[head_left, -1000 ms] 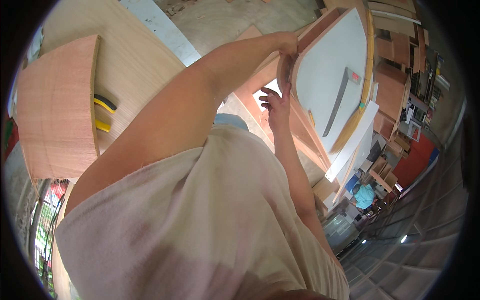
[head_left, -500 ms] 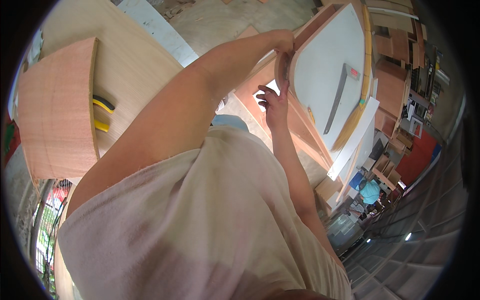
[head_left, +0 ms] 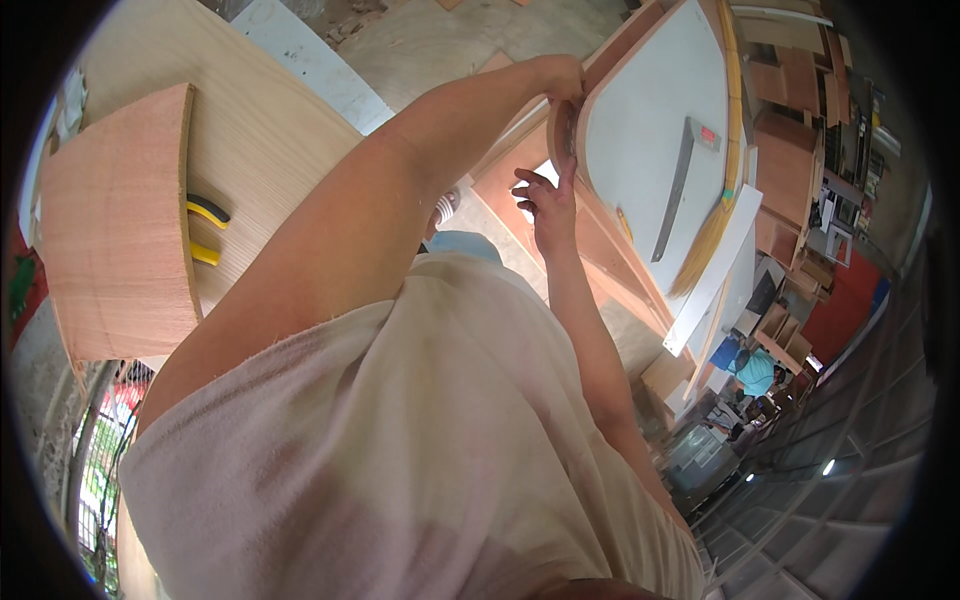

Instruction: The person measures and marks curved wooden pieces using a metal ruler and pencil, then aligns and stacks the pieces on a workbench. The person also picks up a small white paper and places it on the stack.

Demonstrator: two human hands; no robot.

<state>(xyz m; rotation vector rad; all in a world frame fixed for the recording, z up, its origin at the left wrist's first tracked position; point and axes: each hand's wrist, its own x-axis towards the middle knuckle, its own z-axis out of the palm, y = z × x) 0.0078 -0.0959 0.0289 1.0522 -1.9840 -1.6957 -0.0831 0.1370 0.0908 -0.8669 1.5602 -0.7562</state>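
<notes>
At the upper middle, my left hand (head_left: 565,82) is closed on the top of a curved wooden strip (head_left: 557,130) at the rounded end of a wooden piece with a white panel (head_left: 630,150). Just below, my right hand (head_left: 550,208) has a raised finger against the strip's lower part and its other fingers apart, half curled. On the white panel lie a grey metal square (head_left: 673,185) with a red label and a small pencil-like tool (head_left: 624,225). Under this piece is a pinkish wooden frame (head_left: 610,270).
A pale plywood board (head_left: 250,110) at left carries a reddish plywood panel (head_left: 115,220) and yellow-black plier handles (head_left: 206,210). A straw broom (head_left: 700,260) and white strip (head_left: 710,270) lie along the right. A person in turquoise (head_left: 752,372) works among wooden pieces farther right.
My hands stay at the curved strip, both slightly higher and left in the picture. The view has shifted slightly, and the person in turquoise appears higher and farther right.
</notes>
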